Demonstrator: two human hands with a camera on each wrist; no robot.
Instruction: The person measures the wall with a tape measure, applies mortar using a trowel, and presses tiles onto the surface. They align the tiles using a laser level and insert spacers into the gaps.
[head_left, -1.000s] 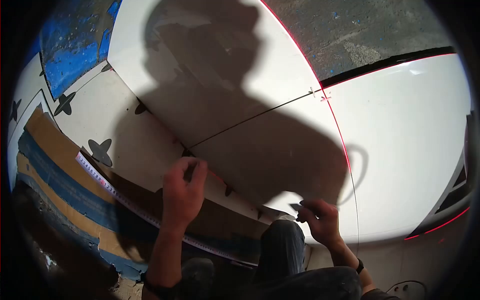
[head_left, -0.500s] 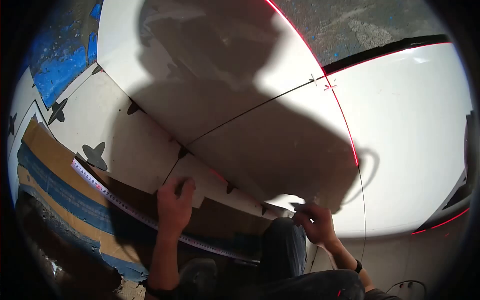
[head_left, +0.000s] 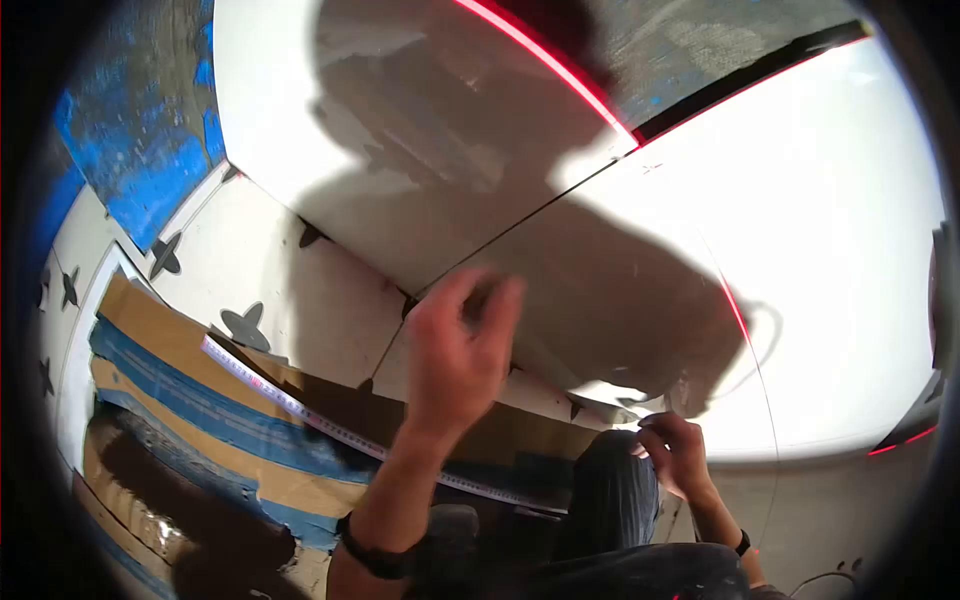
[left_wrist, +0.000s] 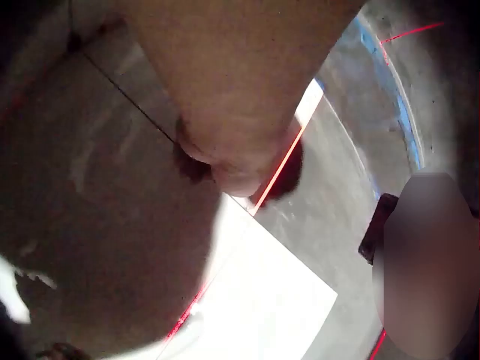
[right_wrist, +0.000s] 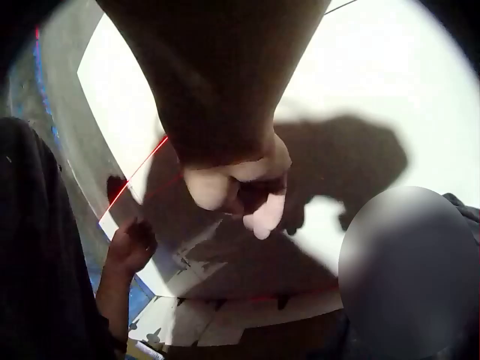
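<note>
My left hand [head_left: 460,350] is raised over the seam between the white slabs, its fingers loosely bent and no object visible between them. In the right wrist view the left hand [right_wrist: 133,246] hovers above a shaded white slab [right_wrist: 176,217]. My right hand [head_left: 675,455] is beside the knee, at the near edge of the large white slab [head_left: 830,260], with thumb and fingers bent towards each other. Seen from its own wrist, the right hand [right_wrist: 240,191] has curled fingers; whether something thin lies between them cannot be made out.
A measuring tape [head_left: 345,435] lies along cardboard with blue bands [head_left: 190,375] at the left. Dark oval and cross-shaped marks [head_left: 243,325] dot the pale tiles. Red laser light [head_left: 545,55] follows the slab edge. A knee [head_left: 615,490] is close to the right hand.
My left hand has moved right and up, from near the cardboard to over the slab seam. The head view has shifted. A small dark pointed piece at the right fingertips is no longer distinct.
</note>
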